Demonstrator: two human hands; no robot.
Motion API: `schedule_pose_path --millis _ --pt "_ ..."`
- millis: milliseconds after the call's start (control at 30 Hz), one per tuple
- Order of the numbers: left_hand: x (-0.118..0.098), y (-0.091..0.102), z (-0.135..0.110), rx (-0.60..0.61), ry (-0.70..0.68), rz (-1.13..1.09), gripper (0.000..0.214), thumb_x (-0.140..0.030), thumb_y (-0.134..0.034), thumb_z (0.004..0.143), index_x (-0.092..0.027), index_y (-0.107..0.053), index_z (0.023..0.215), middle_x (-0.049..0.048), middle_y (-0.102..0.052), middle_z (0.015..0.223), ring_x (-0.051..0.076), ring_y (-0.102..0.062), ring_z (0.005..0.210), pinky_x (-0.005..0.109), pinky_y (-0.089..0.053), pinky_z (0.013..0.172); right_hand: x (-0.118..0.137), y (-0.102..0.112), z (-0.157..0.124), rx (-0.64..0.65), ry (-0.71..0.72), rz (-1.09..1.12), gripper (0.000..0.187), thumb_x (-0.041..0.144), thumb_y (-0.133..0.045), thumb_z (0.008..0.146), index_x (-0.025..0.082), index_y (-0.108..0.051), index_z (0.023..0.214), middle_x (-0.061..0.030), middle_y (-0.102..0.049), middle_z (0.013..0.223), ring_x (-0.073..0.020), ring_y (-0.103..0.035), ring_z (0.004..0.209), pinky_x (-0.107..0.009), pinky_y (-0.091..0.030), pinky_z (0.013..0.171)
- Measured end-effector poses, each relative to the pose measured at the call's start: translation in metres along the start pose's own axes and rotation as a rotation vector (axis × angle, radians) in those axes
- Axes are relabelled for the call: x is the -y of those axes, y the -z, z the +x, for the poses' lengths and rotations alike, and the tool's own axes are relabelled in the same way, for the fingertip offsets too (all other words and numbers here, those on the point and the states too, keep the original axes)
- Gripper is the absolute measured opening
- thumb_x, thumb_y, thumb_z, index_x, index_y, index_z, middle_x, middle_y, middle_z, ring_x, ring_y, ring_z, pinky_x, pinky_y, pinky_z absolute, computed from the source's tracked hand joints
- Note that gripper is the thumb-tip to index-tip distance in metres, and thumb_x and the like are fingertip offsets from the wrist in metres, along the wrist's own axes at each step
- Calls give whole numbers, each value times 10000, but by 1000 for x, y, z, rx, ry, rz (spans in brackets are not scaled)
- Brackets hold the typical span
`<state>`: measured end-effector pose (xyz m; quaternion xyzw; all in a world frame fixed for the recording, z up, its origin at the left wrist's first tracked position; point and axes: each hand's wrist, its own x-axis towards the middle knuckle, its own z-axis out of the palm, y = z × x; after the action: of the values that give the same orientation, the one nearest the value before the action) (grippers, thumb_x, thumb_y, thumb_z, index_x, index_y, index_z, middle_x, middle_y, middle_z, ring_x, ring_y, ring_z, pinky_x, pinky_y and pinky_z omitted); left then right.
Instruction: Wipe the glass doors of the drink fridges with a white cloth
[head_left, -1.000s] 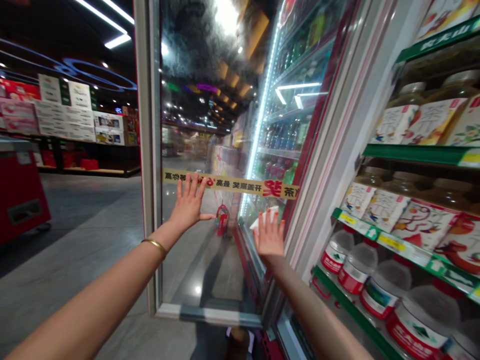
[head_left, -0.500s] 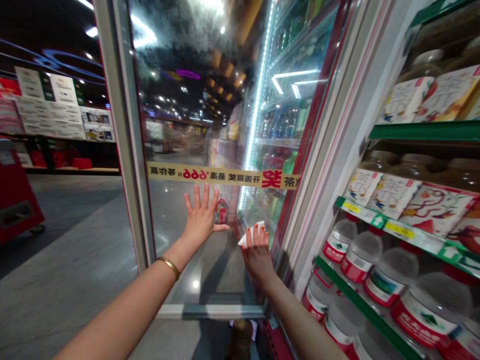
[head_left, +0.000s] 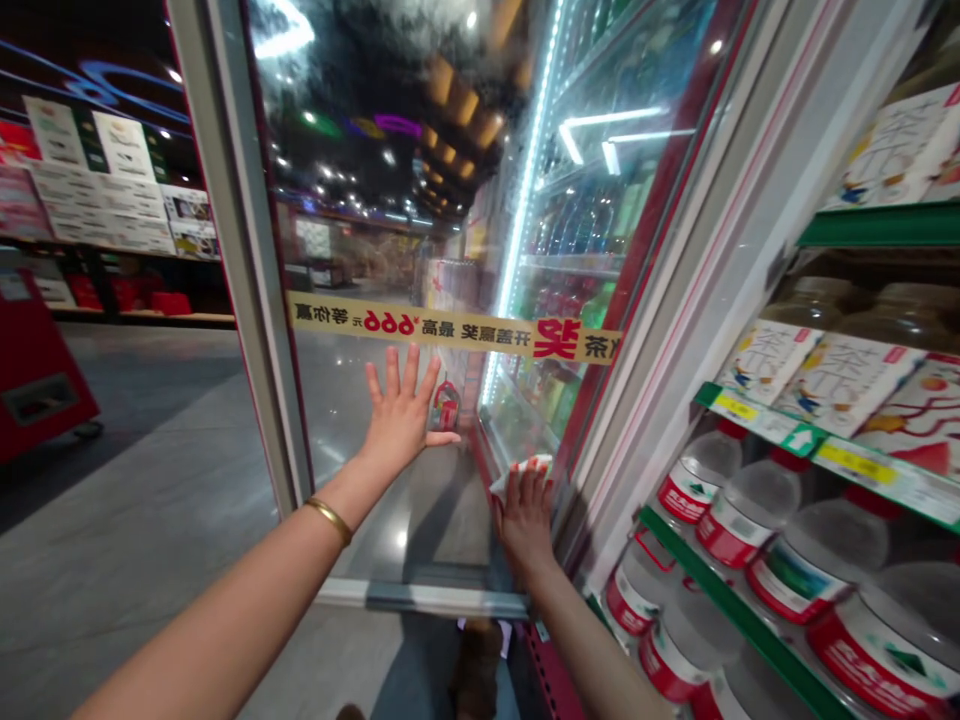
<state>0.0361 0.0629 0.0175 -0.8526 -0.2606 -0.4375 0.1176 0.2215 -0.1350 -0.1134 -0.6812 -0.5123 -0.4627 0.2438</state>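
My left hand (head_left: 401, 415) lies flat against the glass of an open cooler door (head_left: 360, 470), fingers spread, a gold bangle (head_left: 328, 520) on its wrist. A little to the right, my right hand (head_left: 525, 525) presses a crumpled white tissue (head_left: 521, 472) against the same pane, near its hinge-side edge. A yellow promotional strip (head_left: 450, 330) with red Chinese characters runs across the glass just above my left fingertips, its print reading mirrored from my side.
Green-edged cooler shelves at the right hold large water bottles with red labels (head_left: 750, 540) and boxed jars (head_left: 825, 380). A red freezer (head_left: 37, 380) stands on the grey floor at the left, with stacked cartons (head_left: 97, 190) on shelving behind it.
My right hand and tissue have slid down the glass from the earliest frame. The left hand stays flat on the pane, and the view has drifted slightly.
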Motion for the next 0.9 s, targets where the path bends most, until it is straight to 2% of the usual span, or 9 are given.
schedule_pose_path --millis 167,300,367,433,533,633,733,800,900 --pt "1 -4 -1 -55 -12 -2 1577 -699 -988 594 -213 -73 1782 265 65 1833 511 215 1665 836 121 1280 -34 -1 64 29 -96 -54 809 393 -569 1077 94 -251 1759 -318 -264 1797 -499 -212 1688 -746 -302 1295" --pt "-2 -7 0 -44 -11 -6 1500 -703 -956 655 -215 -97 1784 261 41 1839 505 206 1669 837 117 1282 -35 8 44 -19 -151 -52 716 329 -439 1111 52 -256 1746 -350 -256 1783 -510 -190 1688 -793 -277 1272" --pt "-2 -7 1 -60 -16 -21 1387 -705 -891 752 -223 -99 1784 244 29 1844 485 211 1674 828 124 1285 -13 4 19 2 -49 -13 674 319 -432 1111 113 -314 1742 -294 -377 1755 -450 -271 1679 -734 -285 1298" --pt "1 -6 1 -84 -22 -61 1169 -661 -746 924 -248 -71 1785 204 8 1855 435 194 1692 793 118 1309 12 -5 9 57 111 40 628 336 -500 1100 252 -416 1716 -161 -517 1710 -339 -380 1649 -585 -291 1345" --pt "15 -4 -9 -115 2 -154 851 -513 -459 1111 -278 13 1779 136 -18 1867 323 118 1728 681 62 1378 24 -20 35 142 257 94 635 358 -626 1061 445 -466 1669 -1 -549 1706 -240 -447 1614 -467 -264 1369" --pt "35 -6 -36 -157 117 -181 783 -461 -386 1134 -279 19 1779 108 -19 1870 278 109 1733 620 23 1406 4 -22 64 138 108 59 705 345 -598 1072 299 -372 1738 -152 -409 1780 -401 -366 1655 -697 -225 1343" --pt "51 -16 -72 -154 208 -140 850 -500 -465 1108 -243 -17 1784 135 -8 1863 311 135 1727 654 14 1402 -3 -13 50 94 -26 26 754 294 -509 1091 94 -236 1765 -306 -385 1746 -510 -309 1658 -805 -197 1304" --pt "54 -24 -92 -142 220 -121 883 -506 -502 1093 -218 -34 1784 160 -14 1856 327 128 1726 674 -1 1398 11 -11 28 108 70 57 742 247 -487 1086 155 -229 1776 -239 -505 1695 -447 -382 1640 -720 -196 1354" --pt "54 -31 -111 -138 214 -113 836 -446 -488 1103 -229 -54 1784 160 -46 1854 310 99 1731 669 -24 1403 44 -18 23 161 327 137 729 236 -537 1070 393 -317 1747 -20 -623 1636 -269 -518 1569 -488 -202 1408"
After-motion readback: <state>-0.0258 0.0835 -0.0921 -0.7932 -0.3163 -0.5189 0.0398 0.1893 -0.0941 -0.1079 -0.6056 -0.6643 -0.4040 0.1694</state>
